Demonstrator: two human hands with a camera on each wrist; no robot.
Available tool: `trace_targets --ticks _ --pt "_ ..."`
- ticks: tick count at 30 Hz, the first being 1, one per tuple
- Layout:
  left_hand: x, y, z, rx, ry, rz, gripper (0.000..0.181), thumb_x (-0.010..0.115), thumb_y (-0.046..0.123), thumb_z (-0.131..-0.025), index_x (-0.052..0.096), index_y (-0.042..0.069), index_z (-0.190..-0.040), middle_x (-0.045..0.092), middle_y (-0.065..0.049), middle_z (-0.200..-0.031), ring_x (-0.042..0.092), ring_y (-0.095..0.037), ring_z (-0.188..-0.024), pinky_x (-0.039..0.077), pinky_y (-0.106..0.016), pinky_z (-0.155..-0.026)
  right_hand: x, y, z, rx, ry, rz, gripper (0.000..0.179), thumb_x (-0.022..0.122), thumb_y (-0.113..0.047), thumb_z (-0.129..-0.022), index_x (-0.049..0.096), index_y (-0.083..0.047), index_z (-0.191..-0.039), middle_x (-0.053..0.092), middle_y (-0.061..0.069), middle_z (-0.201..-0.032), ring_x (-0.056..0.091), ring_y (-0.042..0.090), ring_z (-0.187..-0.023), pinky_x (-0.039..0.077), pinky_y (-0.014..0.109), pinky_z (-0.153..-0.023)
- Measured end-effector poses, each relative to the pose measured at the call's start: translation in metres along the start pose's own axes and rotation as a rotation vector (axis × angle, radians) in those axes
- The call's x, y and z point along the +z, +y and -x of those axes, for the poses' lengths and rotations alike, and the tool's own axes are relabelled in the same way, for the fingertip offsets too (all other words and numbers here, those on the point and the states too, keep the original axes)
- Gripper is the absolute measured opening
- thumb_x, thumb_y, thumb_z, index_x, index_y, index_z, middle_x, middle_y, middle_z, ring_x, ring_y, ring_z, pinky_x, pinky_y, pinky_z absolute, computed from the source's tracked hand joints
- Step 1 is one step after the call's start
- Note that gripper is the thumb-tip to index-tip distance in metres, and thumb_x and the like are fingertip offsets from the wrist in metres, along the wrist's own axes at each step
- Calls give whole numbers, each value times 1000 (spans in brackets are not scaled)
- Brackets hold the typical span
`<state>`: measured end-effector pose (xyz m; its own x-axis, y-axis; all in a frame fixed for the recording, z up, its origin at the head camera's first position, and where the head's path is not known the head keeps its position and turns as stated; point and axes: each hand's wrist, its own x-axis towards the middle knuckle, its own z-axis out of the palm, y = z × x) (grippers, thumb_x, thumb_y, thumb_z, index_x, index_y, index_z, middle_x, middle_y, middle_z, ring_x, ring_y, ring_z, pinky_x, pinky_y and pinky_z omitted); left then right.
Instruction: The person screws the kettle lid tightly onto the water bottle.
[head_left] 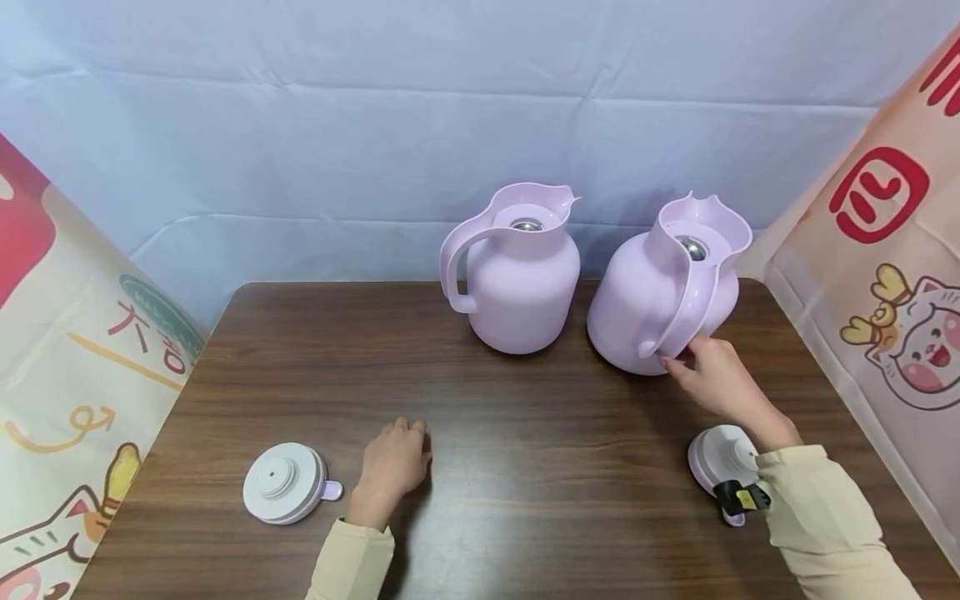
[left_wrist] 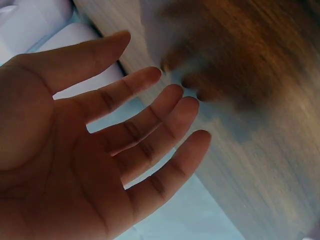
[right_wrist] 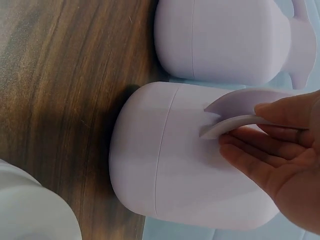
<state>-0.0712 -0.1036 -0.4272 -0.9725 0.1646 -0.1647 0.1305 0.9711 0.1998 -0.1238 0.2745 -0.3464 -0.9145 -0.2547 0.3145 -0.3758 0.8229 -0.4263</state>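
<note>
Two lilac vacuum jugs stand at the back of the table, lidless, with silvery mouths inside. My right hand [head_left: 716, 375] pinches the lower part of the handle [right_wrist: 235, 124] of the right jug [head_left: 637, 292], thumb on one side and fingers on the other. That jug appears to lean to the right in the head view; whether its base sits flat I cannot tell. The left jug [head_left: 525, 283] is upright, its handle turned left, untouched. My left hand [head_left: 393, 462] holds nothing, low over the table with fingers loosely extended, as the left wrist view shows.
A grey-white jug lid [head_left: 281, 483] with a lilac tab lies left of my left hand. Another lid [head_left: 723, 458] lies by my right forearm, partly covered by a black strap piece [head_left: 741, 497]. Behind the wooden table [head_left: 525, 500] hangs pale blue cloth [head_left: 337, 167]; printed cloths flank it.
</note>
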Motion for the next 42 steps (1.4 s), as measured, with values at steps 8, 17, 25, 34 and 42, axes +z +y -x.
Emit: trace_targets --ticks 8,17,25,34,42 --pt "2 -2 1 19 -11 -15 43 70 20 -78 56 1 -114 55 -19 -102 54 -35 -97 47 -48 -73 0 -3 -1 -21 -21 4 9 67 2 -74 58 4 -76 56 8 -64 50 25 -60 40 41 -56" --pt "1 -2 1 11 -39 -3 44 69 19 -79 54 1 -117 55 -19 -106 53 -35 -101 46 -47 -76 2 -12 6 -55 -20 27 10 67 2 -72 58 -2 -70 50 -1 -59 45 18 -57 37 34 -52" --pt "0 -3 0 12 -42 4 42 69 19 -79 55 1 -114 54 -18 -102 54 -34 -98 46 -47 -74 3 -20 12 -93 -40 13 11 68 3 -71 59 -3 -72 51 -2 -61 44 14 -56 38 31 -51" --pt "1 -6 -3 10 -28 11 35 69 19 -78 56 2 -106 55 -16 -94 55 -33 -92 47 -46 -70 8 -26 17 -217 -13 -23 17 73 1 -67 60 -8 -72 56 -5 -65 50 10 -61 43 31 -54" --pt "1 -6 -4 18 -30 20 35 69 19 -78 56 2 -106 55 -16 -93 55 -34 -91 47 -47 -70 13 -26 23 -324 8 -90 25 77 4 -60 61 -10 -75 58 -8 -69 49 4 -63 41 22 -56"
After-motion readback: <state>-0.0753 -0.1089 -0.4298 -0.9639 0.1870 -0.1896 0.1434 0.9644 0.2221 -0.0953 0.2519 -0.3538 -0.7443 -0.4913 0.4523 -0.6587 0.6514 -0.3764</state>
